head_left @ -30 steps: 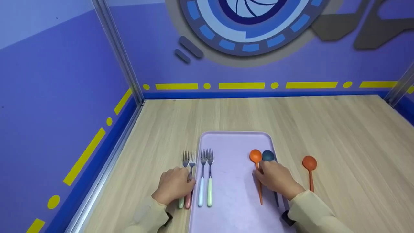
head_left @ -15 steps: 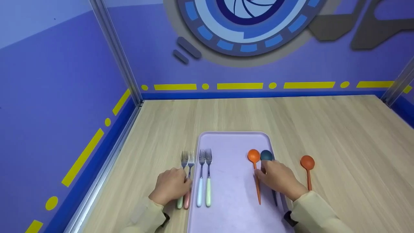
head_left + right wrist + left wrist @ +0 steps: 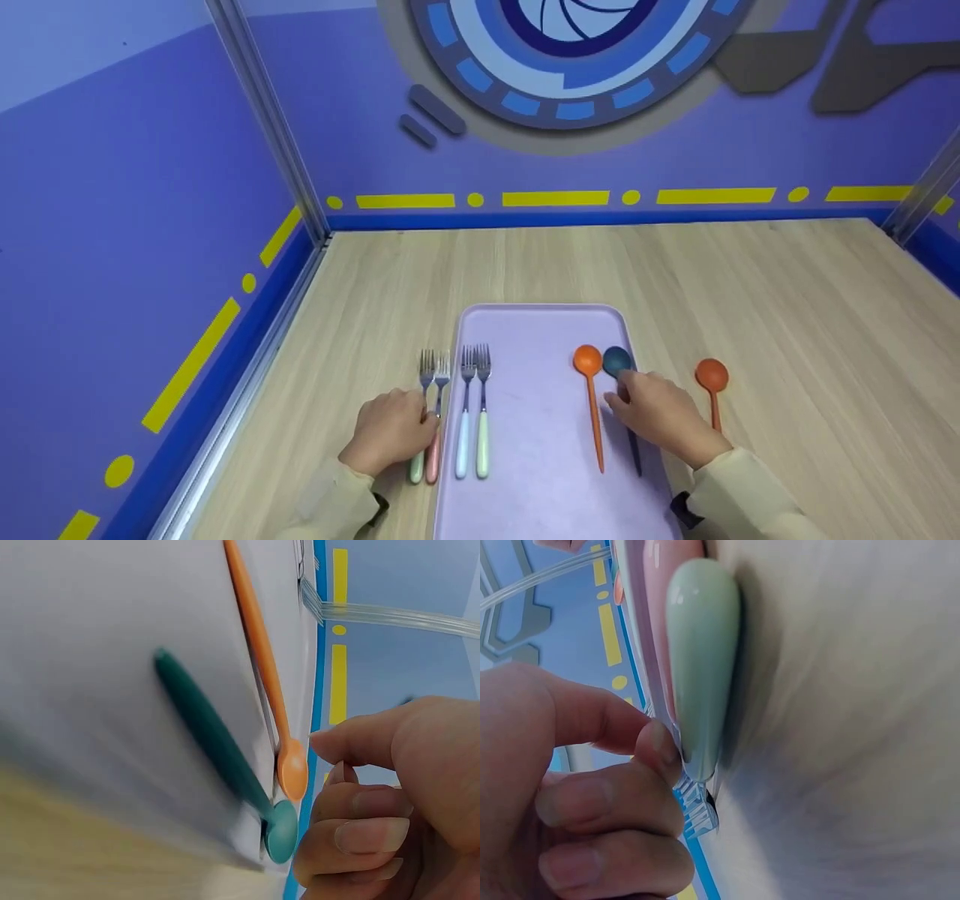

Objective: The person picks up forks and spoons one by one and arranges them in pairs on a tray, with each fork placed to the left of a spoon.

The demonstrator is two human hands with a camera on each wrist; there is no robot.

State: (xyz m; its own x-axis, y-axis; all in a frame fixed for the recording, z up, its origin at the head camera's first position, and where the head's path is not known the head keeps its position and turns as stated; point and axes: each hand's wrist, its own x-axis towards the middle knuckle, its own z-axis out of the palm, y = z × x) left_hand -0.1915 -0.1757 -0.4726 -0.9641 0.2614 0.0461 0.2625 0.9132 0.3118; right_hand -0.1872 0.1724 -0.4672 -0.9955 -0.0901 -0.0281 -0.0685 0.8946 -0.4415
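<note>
In the head view my left hand [image 3: 391,429] is over two forks that lie left of the tray, a fork with a green handle [image 3: 417,466] and a fork with a pink handle [image 3: 433,463]. The left wrist view has thumb and index fingertip close together beside the neck of the green handle [image 3: 702,652]; I cannot tell whether they pinch either fork. My right hand [image 3: 666,416] hovers by the teal spoon [image 3: 617,360], partly covering its stem. Its thumb and index finger are parted around nothing in the right wrist view. Beside it lies an orange spoon [image 3: 588,361].
Both spoons lie on the lilac tray [image 3: 540,495], along with a blue-handled fork [image 3: 463,450] and a second green-handled fork [image 3: 483,450]. Right of the tray, a red-orange spoon [image 3: 712,375] rests on the wooden table [image 3: 810,315]. Blue panels [image 3: 360,165] enclose the back and left.
My right hand has shifted right, off the orange spoon's handle, and its thumb and index finger have parted. The teal spoon stays on the tray. My left hand has moved very slightly left.
</note>
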